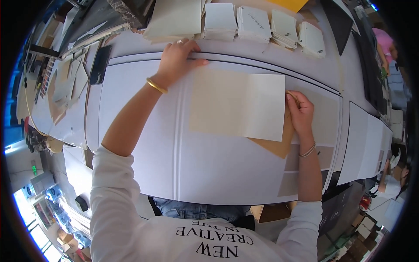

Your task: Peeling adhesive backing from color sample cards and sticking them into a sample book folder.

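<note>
My left hand lies flat with fingers spread on the far edge of a large white board, beside a long black strip. It wears a gold bangle. A cream sheet rests on the board in front of me. My right hand pinches the cream sheet's right edge, over a brown card that pokes out from under it. Thin bracelets circle that wrist.
Several stacks of white and cream sample swatches line the far side. A black phone-like slab and loose tan cards lie at the left. Another white panel sits to the right. Another person is at the far right.
</note>
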`<state>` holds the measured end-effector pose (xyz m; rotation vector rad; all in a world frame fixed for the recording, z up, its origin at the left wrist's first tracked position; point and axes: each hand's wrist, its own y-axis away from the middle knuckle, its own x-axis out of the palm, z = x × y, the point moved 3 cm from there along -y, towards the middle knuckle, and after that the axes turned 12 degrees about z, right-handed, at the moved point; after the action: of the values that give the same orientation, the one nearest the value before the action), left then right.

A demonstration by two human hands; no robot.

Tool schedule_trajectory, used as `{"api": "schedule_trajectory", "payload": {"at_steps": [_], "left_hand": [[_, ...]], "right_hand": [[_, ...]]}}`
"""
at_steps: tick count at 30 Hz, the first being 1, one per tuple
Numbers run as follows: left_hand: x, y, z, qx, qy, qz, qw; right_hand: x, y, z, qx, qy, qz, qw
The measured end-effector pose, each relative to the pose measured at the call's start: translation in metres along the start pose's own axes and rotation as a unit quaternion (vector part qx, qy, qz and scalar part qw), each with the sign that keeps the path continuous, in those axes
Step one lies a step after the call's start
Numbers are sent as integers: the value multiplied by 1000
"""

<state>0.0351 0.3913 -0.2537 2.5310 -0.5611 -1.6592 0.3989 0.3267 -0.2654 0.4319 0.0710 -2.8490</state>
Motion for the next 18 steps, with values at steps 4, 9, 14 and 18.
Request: {"api": "schedule_trajectory", "payload": {"at_steps": [4, 9, 14, 18], "left_hand": [[25, 43, -32, 91, -105, -203, 969], [72, 143, -77, 156, -154, 30, 975], [81, 162, -100, 210, -119, 92, 966], [68, 106, -96, 166, -98, 18, 981]], "right_hand": [[-6, 3, -6, 2, 15, 0, 1000], [-3, 3, -2, -4, 7, 5, 1000], [-5, 2, -3, 11, 35, 3, 999], [0, 0, 2, -2, 14, 2, 1000]]}}
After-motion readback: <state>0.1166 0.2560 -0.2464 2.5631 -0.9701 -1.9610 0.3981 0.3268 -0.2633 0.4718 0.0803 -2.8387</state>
